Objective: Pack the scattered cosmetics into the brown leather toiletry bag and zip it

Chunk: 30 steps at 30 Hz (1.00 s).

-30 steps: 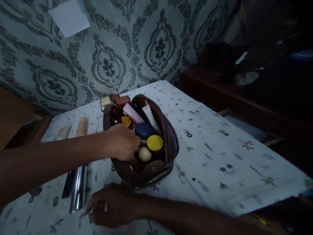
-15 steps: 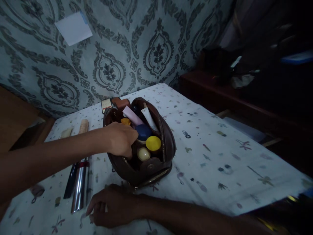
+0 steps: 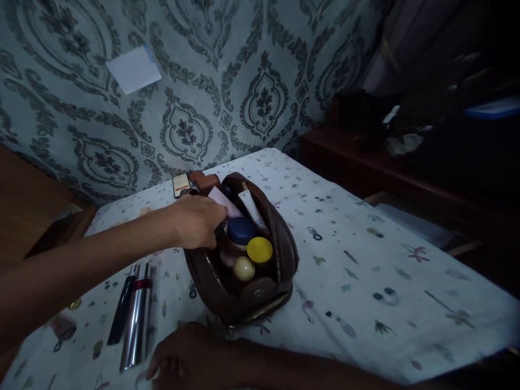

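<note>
An open brown zip pouch (image 3: 285, 254) stands on the patterned tablecloth (image 3: 365, 260). Inside it show a blue-lidded jar (image 3: 241, 230), a yellow lid (image 3: 259, 249), a cream round cap (image 3: 244, 268), a white tube (image 3: 251, 206) and a pink tube (image 3: 224, 199). My left hand (image 3: 195, 222) reaches into the pouch's back left part, fingers curled downward with their tips hidden beside the blue jar. In front of the pouch my right hand (image 3: 182, 357) lies on the cloth, fingers spread flat, holding nothing.
A silver tube (image 3: 136, 317) and a black pen-like stick (image 3: 121, 311) lie left of the pouch. A small flat box (image 3: 181, 184) sits behind it. Patterned wall with a paper sheet (image 3: 134, 69) at the back. Dark wooden furniture (image 3: 365, 157) stands to the right.
My left hand has moved from the pouch's middle toward its back, covering the orange-lidded item. My right hand stays on the cloth. The view has tilted up slightly.
</note>
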### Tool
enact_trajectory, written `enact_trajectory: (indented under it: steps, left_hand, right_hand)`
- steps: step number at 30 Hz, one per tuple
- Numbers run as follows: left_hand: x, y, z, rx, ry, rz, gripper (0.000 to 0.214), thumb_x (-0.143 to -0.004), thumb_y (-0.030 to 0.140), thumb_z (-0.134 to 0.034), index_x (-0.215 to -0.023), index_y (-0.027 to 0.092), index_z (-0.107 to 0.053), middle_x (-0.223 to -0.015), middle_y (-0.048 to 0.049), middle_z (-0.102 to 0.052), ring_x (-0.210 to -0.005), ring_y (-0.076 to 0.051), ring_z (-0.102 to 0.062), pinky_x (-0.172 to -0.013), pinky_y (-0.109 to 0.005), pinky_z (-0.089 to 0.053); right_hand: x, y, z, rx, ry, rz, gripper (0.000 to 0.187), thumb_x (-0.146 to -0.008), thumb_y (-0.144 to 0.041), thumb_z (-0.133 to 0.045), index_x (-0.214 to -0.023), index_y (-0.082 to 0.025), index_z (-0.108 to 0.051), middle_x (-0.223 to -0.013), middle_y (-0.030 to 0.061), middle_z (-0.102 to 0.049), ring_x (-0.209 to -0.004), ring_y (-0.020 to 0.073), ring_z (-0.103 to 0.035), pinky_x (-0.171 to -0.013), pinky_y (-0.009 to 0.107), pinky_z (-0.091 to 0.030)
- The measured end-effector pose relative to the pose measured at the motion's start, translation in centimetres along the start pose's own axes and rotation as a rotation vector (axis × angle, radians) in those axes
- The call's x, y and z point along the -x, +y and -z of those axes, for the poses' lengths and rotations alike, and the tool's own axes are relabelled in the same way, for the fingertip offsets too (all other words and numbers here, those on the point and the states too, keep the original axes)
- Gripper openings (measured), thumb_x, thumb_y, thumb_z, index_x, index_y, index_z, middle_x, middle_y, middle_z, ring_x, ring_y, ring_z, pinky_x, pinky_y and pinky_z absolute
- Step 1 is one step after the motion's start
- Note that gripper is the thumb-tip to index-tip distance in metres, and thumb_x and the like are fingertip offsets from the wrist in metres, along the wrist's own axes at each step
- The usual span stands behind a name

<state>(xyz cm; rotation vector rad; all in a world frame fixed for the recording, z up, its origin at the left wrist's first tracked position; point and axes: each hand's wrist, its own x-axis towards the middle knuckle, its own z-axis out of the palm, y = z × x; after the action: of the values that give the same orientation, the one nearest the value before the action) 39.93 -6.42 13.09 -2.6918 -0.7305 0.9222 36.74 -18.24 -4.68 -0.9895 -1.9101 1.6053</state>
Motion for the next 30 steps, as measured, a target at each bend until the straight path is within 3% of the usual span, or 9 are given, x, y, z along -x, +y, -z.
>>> enact_trajectory:
  steps: [13,17,22,30]
  left_hand:
    - [-0.5,0.6,-0.3,0.007,0.003,-0.011,0.038,-0.076,0.043,-0.067,-0.104,0.018,-0.065,-0.102,-0.011,-0.073,-0.096,-0.03,-0.07,-0.077,-0.035,-0.05]
    - [0.3,0.9,0.3,0.002,-0.034,-0.003,0.03,-0.078,0.041,-0.067,-0.098,0.019,-0.065,-0.102,-0.0091,-0.072,-0.095,-0.029,-0.069,-0.073,-0.033,-0.048]
    - [2.0,1.8,1.0,0.112,0.039,-0.08,0.028,-0.08,0.04,-0.067,-0.101,0.02,-0.064,-0.092,-0.005,-0.069,-0.086,-0.025,-0.065,-0.07,-0.031,-0.045]
    - [2.3,3.0,0.2,0.171,0.009,-0.144,0.016,-0.081,0.031,-0.067,-0.091,0.02,-0.061,-0.088,-0.0029,-0.067,-0.08,-0.022,-0.062,-0.065,-0.03,-0.041]
  right_hand:
    - [-0.1,0.4,-0.1,0.037,-0.008,0.023,0.033,-0.08,-0.022,-0.066,-0.11,-0.015,-0.076,-0.09,0.0033,-0.076,-0.076,0.0121,-0.065,-0.069,0.016,-0.046]
    - [-0.1,0.4,-0.4,0.056,0.002,0.024,0.033,-0.079,-0.022,-0.065,-0.11,-0.016,-0.076,-0.089,0.0023,-0.076,-0.073,0.0114,-0.065,-0.07,0.017,-0.046]
    - [-0.1,0.9,-0.9,0.051,0.043,0.058,0.029,-0.08,-0.024,-0.066,-0.106,-0.016,-0.076,-0.091,0.0025,-0.077,-0.073,0.0111,-0.065,-0.068,0.017,-0.046]
    - [0.1,0.5,-0.3,0.034,-0.021,0.027,0.029,-0.081,-0.024,-0.065,-0.108,-0.018,-0.075,-0.087,-0.0002,-0.075,-0.073,0.0098,-0.064,-0.066,0.016,-0.046]
